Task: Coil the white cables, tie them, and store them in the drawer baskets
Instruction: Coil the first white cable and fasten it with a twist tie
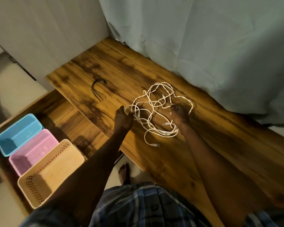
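A loose tangle of white cables [156, 102] lies on the wooden table top [236, 145]. My left hand [123, 117] grips a strand at the tangle's left edge. My right hand [180, 113] is in the tangle's right side, fingers curled around a cable end. A small bundle of black ties [97, 90] lies on the table to the left of the cables. In the open drawer [69, 115] at the lower left stand three baskets in a row: blue [15, 133], pink [31, 153] and beige [44, 176]. All three look empty.
A pale grey-blue curtain [203, 38] hangs along the table's far edge. A white wall panel [47, 30] stands at the left. My bare foot [125, 172] is on the floor between drawer and table.
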